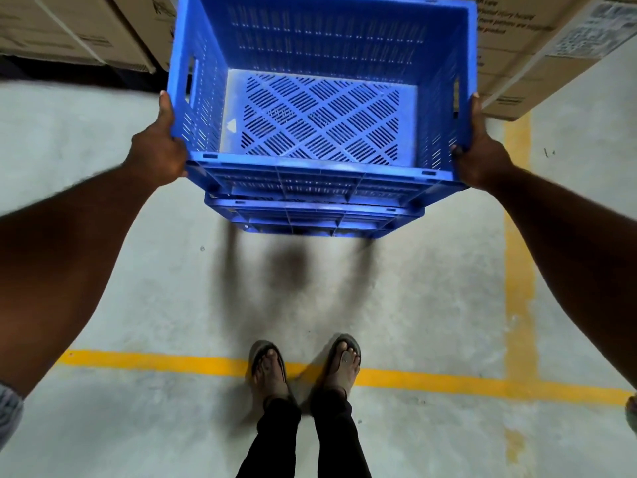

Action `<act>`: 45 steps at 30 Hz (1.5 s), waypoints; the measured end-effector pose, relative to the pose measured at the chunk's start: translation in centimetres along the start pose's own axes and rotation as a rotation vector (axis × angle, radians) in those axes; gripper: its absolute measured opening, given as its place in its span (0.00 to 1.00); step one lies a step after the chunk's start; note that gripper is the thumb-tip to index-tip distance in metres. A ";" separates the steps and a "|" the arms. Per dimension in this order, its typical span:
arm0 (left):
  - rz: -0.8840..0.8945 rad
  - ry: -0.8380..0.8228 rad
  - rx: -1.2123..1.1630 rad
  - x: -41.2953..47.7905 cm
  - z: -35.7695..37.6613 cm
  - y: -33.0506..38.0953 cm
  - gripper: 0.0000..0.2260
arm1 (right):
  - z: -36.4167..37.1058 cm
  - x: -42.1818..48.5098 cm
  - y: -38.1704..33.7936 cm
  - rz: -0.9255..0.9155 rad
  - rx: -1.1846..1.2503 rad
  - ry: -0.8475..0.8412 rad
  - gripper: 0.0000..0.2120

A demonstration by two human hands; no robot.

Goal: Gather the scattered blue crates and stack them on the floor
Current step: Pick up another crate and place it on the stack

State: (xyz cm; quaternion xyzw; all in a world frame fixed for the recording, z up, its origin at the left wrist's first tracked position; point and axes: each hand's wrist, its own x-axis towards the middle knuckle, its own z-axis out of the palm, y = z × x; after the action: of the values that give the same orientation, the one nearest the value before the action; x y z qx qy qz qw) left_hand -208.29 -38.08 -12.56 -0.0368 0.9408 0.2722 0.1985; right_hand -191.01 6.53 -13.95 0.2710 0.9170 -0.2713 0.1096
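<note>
A large blue perforated plastic crate (320, 112) is held level, open side up, directly above a second blue plastic crate (310, 219) that stands on the grey concrete floor (138, 270); whether the two touch cannot be told; the left hand (157, 151) has its grip closed on the upper crate's near left corner, thumb lying up the outer wall; the right hand (481, 157) has its grip closed on the near right corner in the same way; brown cardboard boxes (69, 25) stand behind the crates; a yellow painted line (155, 360) crosses the floor under the person's sandalled feet (267, 363)
</note>
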 end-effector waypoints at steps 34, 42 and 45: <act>0.201 0.156 0.459 -3.9 4.5 -1.9 0.33 | 6.8 -7.7 -2.0 -0.050 -0.223 0.354 0.38; 0.281 0.128 0.443 -3.0 4.3 -2.0 0.38 | 6.4 -6.4 -1.3 -0.084 -0.177 0.317 0.41; 0.276 0.129 0.422 -3.4 4.4 -1.7 0.37 | 6.2 -6.3 -1.0 -0.090 -0.173 0.301 0.39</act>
State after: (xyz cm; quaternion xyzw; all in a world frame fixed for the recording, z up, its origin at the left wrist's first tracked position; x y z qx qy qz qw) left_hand -203.30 -37.36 -15.51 0.1167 0.9836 0.0917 0.1025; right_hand -185.99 -0.34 -16.46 0.2567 0.9542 -0.1525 -0.0185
